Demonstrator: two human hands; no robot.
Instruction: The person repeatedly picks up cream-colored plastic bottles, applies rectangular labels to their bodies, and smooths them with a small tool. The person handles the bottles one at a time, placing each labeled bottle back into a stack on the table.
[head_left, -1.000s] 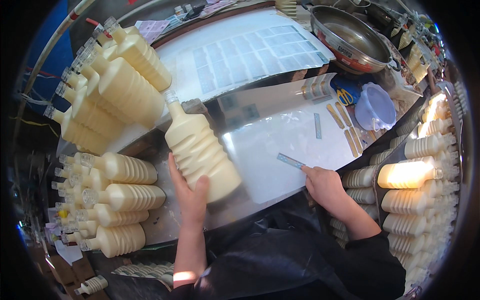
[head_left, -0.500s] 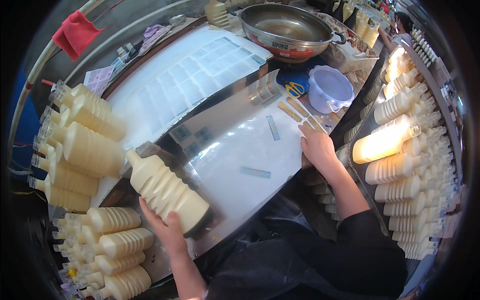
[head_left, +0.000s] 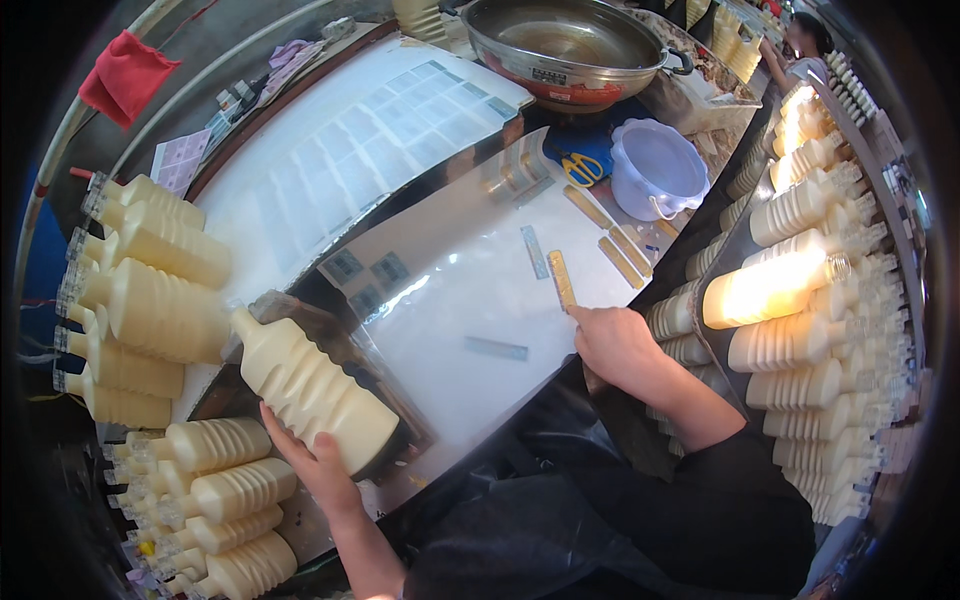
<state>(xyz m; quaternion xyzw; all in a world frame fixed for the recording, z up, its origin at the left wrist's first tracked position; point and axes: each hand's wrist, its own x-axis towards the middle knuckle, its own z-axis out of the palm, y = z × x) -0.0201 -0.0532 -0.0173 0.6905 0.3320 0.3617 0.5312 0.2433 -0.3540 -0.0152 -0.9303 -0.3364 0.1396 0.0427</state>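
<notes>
My left hand (head_left: pixel 322 468) grips the base of a cream ribbed plastic bottle (head_left: pixel 305 388) that lies tilted on the shiny metal table (head_left: pixel 440 300), its neck pointing up and left. My right hand (head_left: pixel 617 342) rests at the table's right edge, its fingertips on the lower end of a narrow yellow label strip (head_left: pixel 561 280). A grey-blue strip (head_left: pixel 496 349) lies flat on the table between my hands. Another grey-blue strip (head_left: pixel 535 252) lies beside the yellow one.
Stacks of the same cream bottles lie at the left (head_left: pixel 150 300), lower left (head_left: pixel 215 500) and along the right (head_left: pixel 800 290). At the back are a large metal wok (head_left: pixel 570 45), a lidded white tub (head_left: pixel 655 170), yellow scissors (head_left: pixel 582 168) and more yellow strips (head_left: pixel 615 250). A person (head_left: pixel 800 50) stands at far right.
My left hand has brought the bottle down and left, laying it lower on the table. My right hand has moved onto the yellow strip. The view has shifted.
</notes>
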